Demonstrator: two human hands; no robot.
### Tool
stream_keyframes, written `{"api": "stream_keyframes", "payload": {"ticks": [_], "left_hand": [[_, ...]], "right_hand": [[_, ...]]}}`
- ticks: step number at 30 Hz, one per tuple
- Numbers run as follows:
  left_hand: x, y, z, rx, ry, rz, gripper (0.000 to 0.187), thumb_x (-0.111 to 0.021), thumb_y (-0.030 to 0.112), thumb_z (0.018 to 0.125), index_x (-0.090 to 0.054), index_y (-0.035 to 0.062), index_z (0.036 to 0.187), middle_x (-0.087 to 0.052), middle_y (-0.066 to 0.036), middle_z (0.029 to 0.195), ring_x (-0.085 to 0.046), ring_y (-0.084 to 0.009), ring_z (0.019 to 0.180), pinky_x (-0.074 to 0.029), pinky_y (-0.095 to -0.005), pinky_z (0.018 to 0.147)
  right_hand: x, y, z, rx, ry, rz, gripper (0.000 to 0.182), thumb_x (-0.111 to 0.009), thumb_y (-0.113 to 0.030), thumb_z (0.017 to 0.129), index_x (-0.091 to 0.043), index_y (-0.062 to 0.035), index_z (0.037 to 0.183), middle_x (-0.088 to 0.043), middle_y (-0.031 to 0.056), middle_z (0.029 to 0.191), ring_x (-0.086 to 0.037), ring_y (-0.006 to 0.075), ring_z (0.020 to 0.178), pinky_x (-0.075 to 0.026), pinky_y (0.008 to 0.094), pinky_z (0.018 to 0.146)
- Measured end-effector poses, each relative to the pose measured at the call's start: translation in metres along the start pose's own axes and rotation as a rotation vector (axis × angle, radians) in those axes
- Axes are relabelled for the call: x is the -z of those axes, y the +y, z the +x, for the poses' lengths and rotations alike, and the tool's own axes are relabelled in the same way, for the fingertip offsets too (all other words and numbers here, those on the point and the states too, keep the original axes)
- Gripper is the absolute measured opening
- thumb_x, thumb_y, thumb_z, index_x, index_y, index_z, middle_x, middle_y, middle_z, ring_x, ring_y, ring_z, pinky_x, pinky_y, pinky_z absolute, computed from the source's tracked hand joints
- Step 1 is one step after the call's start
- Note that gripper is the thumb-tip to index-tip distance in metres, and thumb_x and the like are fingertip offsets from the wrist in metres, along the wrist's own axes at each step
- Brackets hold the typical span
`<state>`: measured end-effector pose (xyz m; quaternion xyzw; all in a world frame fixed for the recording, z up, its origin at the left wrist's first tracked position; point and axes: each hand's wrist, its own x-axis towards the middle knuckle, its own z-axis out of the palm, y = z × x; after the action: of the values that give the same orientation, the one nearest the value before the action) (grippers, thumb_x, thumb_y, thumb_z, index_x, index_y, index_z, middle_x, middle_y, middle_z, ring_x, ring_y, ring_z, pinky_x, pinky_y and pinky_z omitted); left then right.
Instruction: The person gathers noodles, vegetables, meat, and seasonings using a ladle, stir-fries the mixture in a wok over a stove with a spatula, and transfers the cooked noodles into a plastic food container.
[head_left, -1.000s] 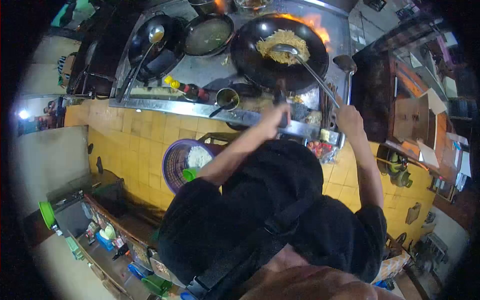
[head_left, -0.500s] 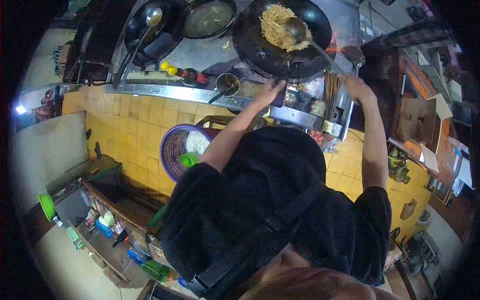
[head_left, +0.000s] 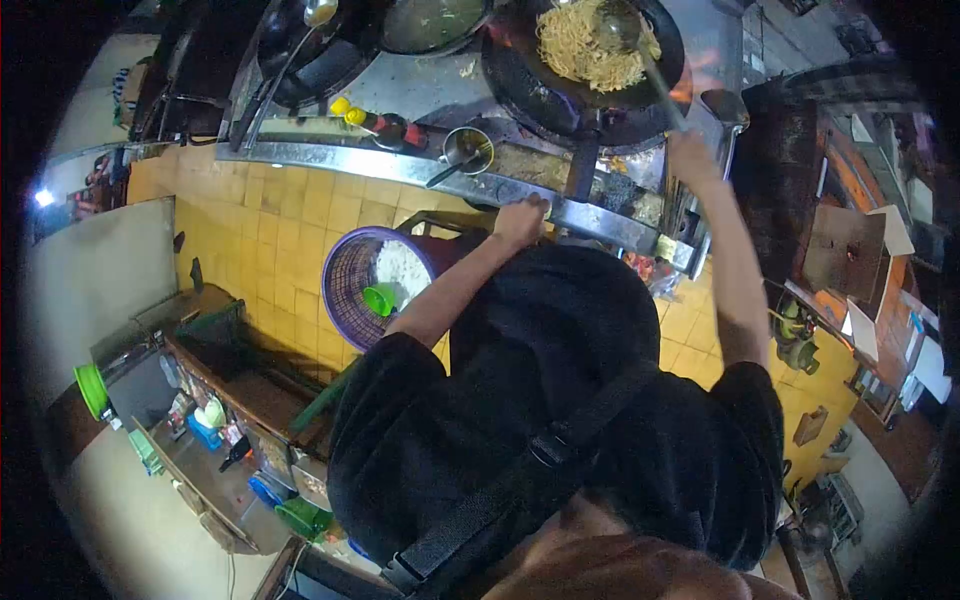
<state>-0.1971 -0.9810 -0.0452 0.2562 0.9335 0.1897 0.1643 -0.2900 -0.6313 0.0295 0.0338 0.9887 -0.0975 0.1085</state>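
My right hand point(head_left: 695, 160) is closed round the handle of a ladle point(head_left: 620, 28), whose dark bowl rests on noodles point(head_left: 575, 45) in the wok point(head_left: 665, 85). Orange flame shows beside the wok's right rim. The wok's handle point(head_left: 583, 172) points towards me, with no hand on it. At the stove's front edge point(head_left: 610, 222), my left hand point(head_left: 522, 220) has its fingers curled in. Whatever they grip there is too small to make out.
Left of the wok stand a pan of liquid point(head_left: 462, 42), a second wok point(head_left: 300, 85) with a ladle, yellow-capped bottles point(head_left: 385, 128) and a metal cup point(head_left: 468, 150). On the floor side, a purple basket point(head_left: 335, 290) holds something white and a green scoop point(head_left: 380, 298).
My left hand has let go of the wok's handle and come down to the stove's front edge. The ladle has shifted across the noodles, and more flame shows beside the wok.
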Motion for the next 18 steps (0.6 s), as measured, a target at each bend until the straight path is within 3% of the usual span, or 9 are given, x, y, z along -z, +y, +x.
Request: {"api": "stream_keyframes", "payload": {"ticks": [1, 3, 6, 8, 9, 11, 15, 16, 18], "left_hand": [[-0.009, -0.004, 0.003, -0.032, 0.042, 0.046, 0.029, -0.066, 0.030, 0.080, -0.063, 0.0111, 0.102, -0.063, -0.015, 0.100, -0.066, -0.0337, 0.082, -0.054, -0.0467, 0.070], [-0.017, -0.008, 0.006, -0.068, 0.089, 0.103, 0.028, -0.065, 0.030, 0.081, -0.064, 0.0116, 0.102, -0.064, -0.014, 0.098, -0.067, -0.0333, 0.082, -0.054, -0.0468, 0.069], [-0.018, -0.002, 0.010, 0.026, -0.028, 0.137, 0.022, -0.058, 0.024, 0.081, -0.065, 0.0136, 0.099, -0.067, -0.013, 0.091, -0.067, -0.0338, 0.082, -0.054, -0.0475, 0.071], [-0.014, 0.004, 0.008, 0.006, -0.014, 0.121, 0.019, -0.056, 0.023, 0.081, -0.064, 0.0125, 0.095, -0.066, -0.013, 0.092, -0.066, -0.0335, 0.083, -0.053, -0.0490, 0.072], [-0.011, 0.006, 0.007, 0.000, 0.000, 0.102, 0.017, -0.054, 0.022, 0.081, -0.064, 0.0113, 0.091, -0.065, -0.013, 0.093, -0.066, -0.0333, 0.085, -0.051, -0.0505, 0.073], [0.002, 0.013, 0.008, 0.028, 0.041, 0.057, 0.020, -0.052, 0.026, 0.082, -0.066, 0.0118, 0.086, -0.066, -0.013, 0.088, -0.066, -0.0322, 0.083, -0.051, -0.0499, 0.070], [0.036, 0.013, 0.016, 0.234, 0.254, -0.094, 0.014, -0.061, 0.024, 0.080, -0.066, 0.0112, 0.083, -0.067, -0.013, 0.080, -0.066, -0.0328, 0.075, -0.051, -0.0450, 0.066], [0.050, 0.019, 0.021, 0.252, 0.318, -0.118, 0.014, -0.063, 0.023, 0.081, -0.067, 0.0102, 0.085, -0.069, -0.013, 0.080, -0.067, -0.0318, 0.075, -0.052, -0.0434, 0.065], [0.084, 0.042, 0.035, 0.084, 0.518, -0.079, 0.009, -0.066, 0.018, 0.080, -0.065, 0.0091, 0.081, -0.066, -0.011, 0.074, -0.065, -0.0301, 0.068, -0.051, -0.0391, 0.062]], "right_hand": [[-0.033, -0.001, 0.007, -0.002, 0.087, -0.012, 0.051, -0.035, -0.041, 0.099, -0.056, 0.0050, 0.104, -0.062, 0.0256, 0.076, -0.064, 0.0335, 0.056, -0.052, 0.0468, 0.057], [0.008, -0.050, -0.014, -0.119, -0.028, 0.165, 0.051, -0.035, -0.041, 0.099, -0.055, 0.0051, 0.104, -0.062, 0.0256, 0.077, -0.064, 0.0325, 0.056, -0.052, 0.0470, 0.057], [0.033, -0.054, -0.049, -0.195, -0.427, 0.449, 0.054, -0.043, -0.047, 0.096, -0.045, -0.0002, 0.124, -0.064, 0.0256, 0.092, -0.066, 0.0369, 0.075, -0.052, 0.0464, 0.067], [0.023, -0.047, -0.076, -0.422, -0.542, 1.186, 0.041, -0.049, -0.041, 0.097, -0.051, -0.0024, 0.112, -0.059, 0.0085, 0.075, -0.055, 0.0156, 0.050, -0.049, 0.0323, 0.049], [0.021, -0.045, -0.084, -0.426, -0.531, 1.195, 0.041, -0.049, -0.041, 0.097, -0.051, -0.0024, 0.112, -0.059, 0.0085, 0.075, -0.055, 0.0156, 0.050, -0.049, 0.0323, 0.049], [0.024, -0.046, -0.098, -0.348, -0.422, 1.303, 0.044, -0.057, -0.039, 0.094, -0.049, -0.0057, 0.121, -0.059, 0.0041, 0.076, -0.053, 0.0110, 0.054, -0.046, 0.0270, 0.050], [-0.019, -0.030, -0.120, -0.322, -0.058, 1.207, 0.053, -0.060, -0.040, 0.091, -0.049, -0.0007, 0.126, -0.063, 0.0087, 0.086, -0.059, 0.0124, 0.065, -0.045, 0.0255, 0.055], [0.014, -0.050, -0.140, -0.345, 0.072, 1.098, 0.057, -0.060, -0.040, 0.091, -0.049, 0.0039, 0.126, -0.064, 0.0116, 0.089, -0.062, 0.0168, 0.071, -0.048, 0.0299, 0.063], [-0.017, -0.043, -0.153, -0.274, 0.335, 0.899, 0.059, -0.062, -0.040, 0.087, -0.049, 0.0058, 0.123, -0.064, 0.0198, 0.091, -0.062, 0.0318, 0.082, -0.047, 0.0403, 0.074]]}}
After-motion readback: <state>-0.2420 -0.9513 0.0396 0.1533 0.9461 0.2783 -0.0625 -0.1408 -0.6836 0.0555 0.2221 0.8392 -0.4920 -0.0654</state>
